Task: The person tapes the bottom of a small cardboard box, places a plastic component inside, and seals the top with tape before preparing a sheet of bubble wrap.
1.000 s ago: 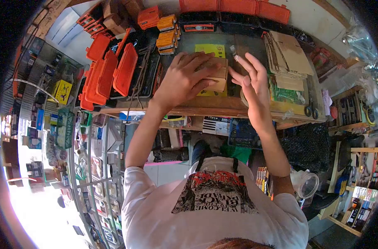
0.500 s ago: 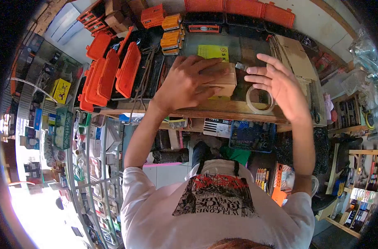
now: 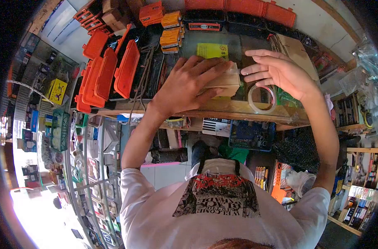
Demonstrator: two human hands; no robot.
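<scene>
My left hand (image 3: 191,85) grips a small brown cardboard box (image 3: 227,85), fingers over its top and thumb along its front side. The box sits on the workbench, partly covered by that hand. Just right of the box, my right hand (image 3: 276,74) is raised with its fingers apart, pointing at the box end. I see nothing clearly held in it. Below the right hand a roll of clear tape (image 3: 250,99) stands near the bench's front edge. A yellow packet or card (image 3: 212,50) lies behind the box, partly hidden.
Orange-lidded cases (image 3: 127,70) stand open at the left, beside stacked orange-and-white small boxes (image 3: 170,36). Flat cardboard pieces (image 3: 296,52) lean at the back right. Under the wooden bench edge (image 3: 205,114) is a blue crate (image 3: 252,137). Shelves of goods fill both sides.
My right hand has shifted slightly, its forearm swinging outward to the right and its fingers turning flatter toward the box. The left hand and box have barely moved.
</scene>
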